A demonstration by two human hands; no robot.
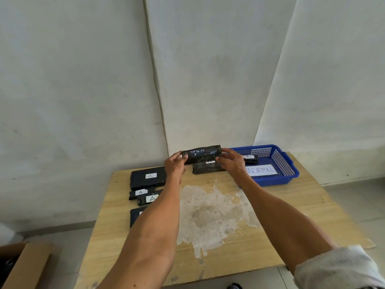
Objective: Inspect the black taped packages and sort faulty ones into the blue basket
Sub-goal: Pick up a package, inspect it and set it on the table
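Both hands hold a black package (201, 156) above the table (291, 215). The left hand (175, 166) and right hand (230, 163) curl their fingers (227, 152) round its two ends. A second package (208, 168) lies beneath it, just beside the blue basket (279, 161), which holds another package (251, 159).

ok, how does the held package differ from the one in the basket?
Held package is in the air, with the left hand and right hand gripping its ends; basket package lies in the blue basket. Held package shows white creases and no label; basket package shows a white A label. Both are wrapped in black.
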